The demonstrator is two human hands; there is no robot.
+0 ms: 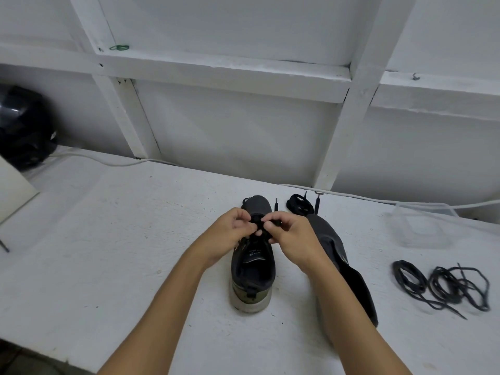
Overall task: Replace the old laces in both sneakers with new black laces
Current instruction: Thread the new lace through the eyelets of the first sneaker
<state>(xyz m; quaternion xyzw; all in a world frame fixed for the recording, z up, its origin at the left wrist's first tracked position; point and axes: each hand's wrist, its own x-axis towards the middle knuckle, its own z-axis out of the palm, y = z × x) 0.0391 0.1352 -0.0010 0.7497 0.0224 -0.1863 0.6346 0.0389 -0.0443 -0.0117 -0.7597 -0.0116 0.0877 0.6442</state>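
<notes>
Two bare arms reach out over a white table (pixel 108 239) with a rough, painted top. The left hand (pixel 230 234) and the right hand (pixel 292 236) meet over a shoe (pixel 251 274), and both pinch a flat black lace (pixel 261 224) between curled fingers, just above the shoe's tongue.

I count two shoes. The one under the hands stands upright with its heel toward us. It is dark grey cloth with a green patch at the heel and a thick pale sole. The second shoe (pixel 346 266) lies just to its right, tipped on its side, partly behind the right arm.

Beyond the shoes sits one more lace bundle (pixel 300 205), flat and black, folded in loops. Far to the right lie two thin old laces (pixel 443 286), round like string, in loose tangled coils.

A clear plastic box (pixel 422 226) stands near the right edge. A white cable (pixel 108 161) runs along the back of the table. The wall (pixel 243 131) is white boards with wooden beams. A shiny black helmet (pixel 24 128) rests at the far left, and a small green band (pixel 119 47) sits on a beam up high.
</notes>
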